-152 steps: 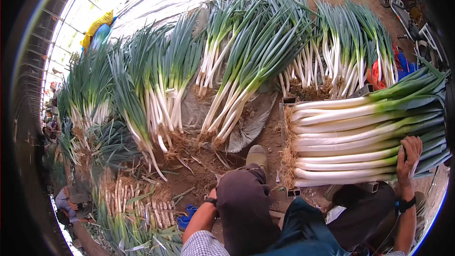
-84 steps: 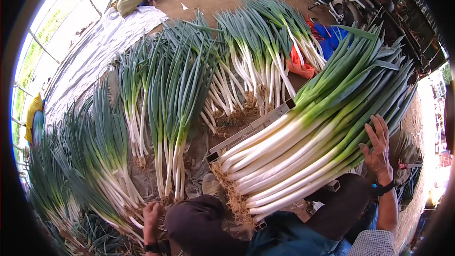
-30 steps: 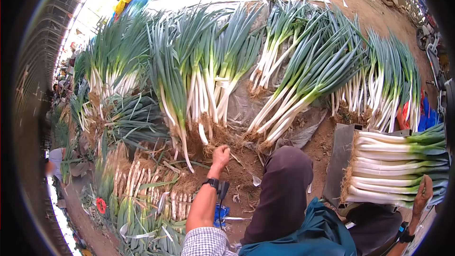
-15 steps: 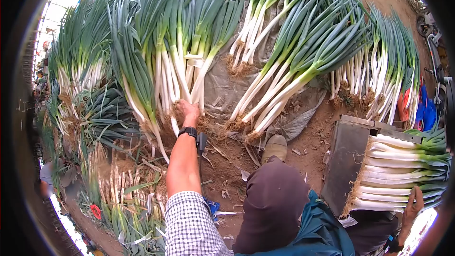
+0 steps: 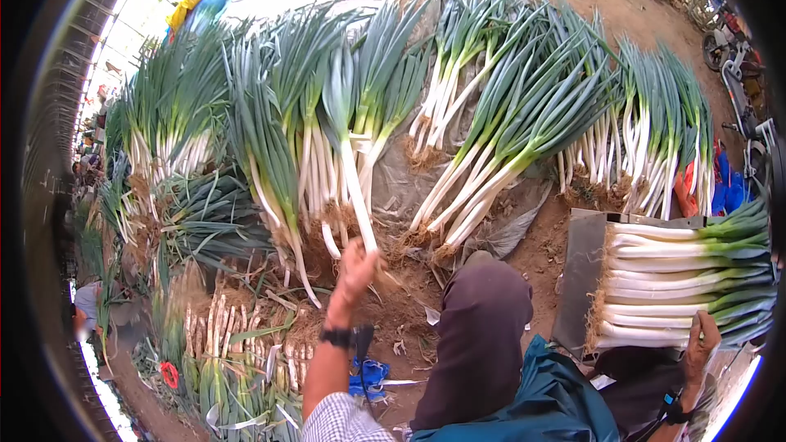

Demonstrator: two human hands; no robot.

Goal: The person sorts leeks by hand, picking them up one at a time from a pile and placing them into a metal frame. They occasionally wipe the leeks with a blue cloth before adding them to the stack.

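My left hand [image 5: 355, 277], with a dark band at the wrist, is closed around the root end of one large green onion [image 5: 351, 180]. Its white stalk slants up and away, and its green leaves overlap the bunch behind. Far to the right, my right hand [image 5: 700, 342] rests against the near edge of a stack of green onions [image 5: 655, 286], fingers apart and partly bent. That stack lies in a row with roots to the left, in a dark metal holder [image 5: 580, 278]. Loose green onions [image 5: 266, 196] lie in front of my left hand.
More onion bunches [image 5: 524, 131] spread over a grey sheet [image 5: 397, 168]. Bundled onions [image 5: 237, 376] with white ties lie at lower left. My knee [image 5: 475, 327] rises in the middle. Blue plastic [image 5: 370, 376] lies on the soil beside it. A person shows at the far left edge.
My left hand has come back toward me from the bunch, drawing out one green onion by its root end. The right hand stays beside the stack. The whole view has shifted slightly.
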